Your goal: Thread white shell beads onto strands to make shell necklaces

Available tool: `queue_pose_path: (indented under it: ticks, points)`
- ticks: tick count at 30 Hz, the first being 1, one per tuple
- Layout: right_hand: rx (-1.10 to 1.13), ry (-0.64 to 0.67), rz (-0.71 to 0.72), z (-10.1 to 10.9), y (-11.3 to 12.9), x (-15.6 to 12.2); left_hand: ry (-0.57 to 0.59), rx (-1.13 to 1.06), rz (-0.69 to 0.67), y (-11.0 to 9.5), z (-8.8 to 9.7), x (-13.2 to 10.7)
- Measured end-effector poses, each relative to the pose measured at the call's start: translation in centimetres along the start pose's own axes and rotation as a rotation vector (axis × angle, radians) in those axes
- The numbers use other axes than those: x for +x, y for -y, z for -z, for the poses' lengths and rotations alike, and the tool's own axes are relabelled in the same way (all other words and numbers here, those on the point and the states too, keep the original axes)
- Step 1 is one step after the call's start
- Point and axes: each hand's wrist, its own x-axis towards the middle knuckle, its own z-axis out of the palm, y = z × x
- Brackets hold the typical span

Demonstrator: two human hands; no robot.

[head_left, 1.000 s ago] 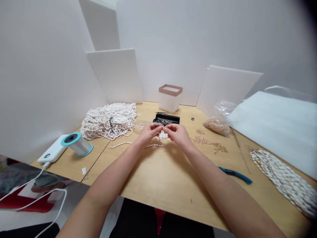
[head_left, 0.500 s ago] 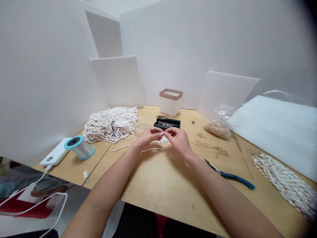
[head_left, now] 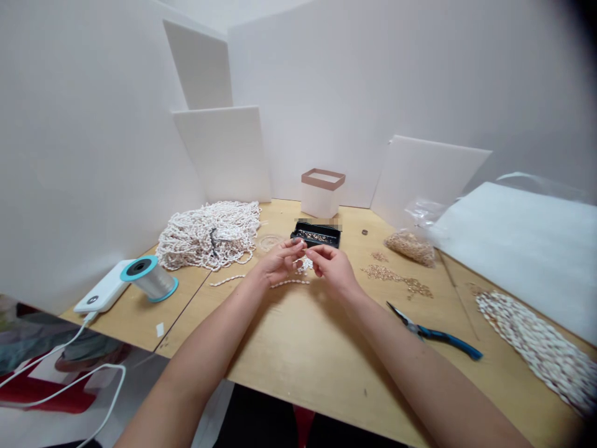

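My left hand (head_left: 282,261) and my right hand (head_left: 334,267) meet above the middle of the table, fingertips almost touching. Thumb and forefinger of the left hand pinch a tiny pale thing, too small to name; its other fingers are curled loosely. The right hand is closed in a pinch as well, and what it grips is hidden. Small white beads (head_left: 305,266) lie in a pile just under the fingertips. Right behind the hands stands an open black box (head_left: 333,239) with small gold-coloured pieces in it. A short string of white beads (head_left: 291,282) lies below the left wrist.
At left are a heap of white bead strands (head_left: 209,233), a spool of clear line (head_left: 156,280) and a white power bank (head_left: 105,289). Rightward lie gold-coloured bits (head_left: 385,272), blue-handled pliers (head_left: 445,336), a plastic bag (head_left: 413,246) and more bead strands (head_left: 527,342). A white box (head_left: 319,200) stands behind.
My left hand has turned and its fingers have opened out somewhat, with thumb and forefinger raised. The right fingertips have drawn slightly away from the left ones.
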Motion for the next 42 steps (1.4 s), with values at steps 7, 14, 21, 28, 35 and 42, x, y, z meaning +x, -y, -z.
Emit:
queue_pose_path:
  ticks: [7,14,21,28,35,42]
  points:
    - [0.161,0.027,-0.069,-0.79,0.19,-0.53,0.027,-0.093,0.02,0.32,-0.22,-0.11]
    - [0.215,0.037,-0.072,-0.78,0.14,-0.49,0.047,-0.066,0.003,0.4,-0.21,-0.06]
    - [0.163,0.026,-0.048,-0.73,-0.05,-0.43,0.07,-0.019,-0.011,0.23,-0.36,-0.28]
    - [0.153,0.016,-0.025,-0.76,0.0,-0.37,0.095,-0.026,0.005,-0.05,-0.47,-0.45]
    - [0.172,0.026,-0.01,-0.76,0.2,-0.38,0.133,0.009,-0.01,0.01,-0.03,-0.3]
    - [0.139,0.016,0.0,-0.76,-0.03,-0.41,0.141,0.001,-0.022,0.08,-0.04,-0.28]
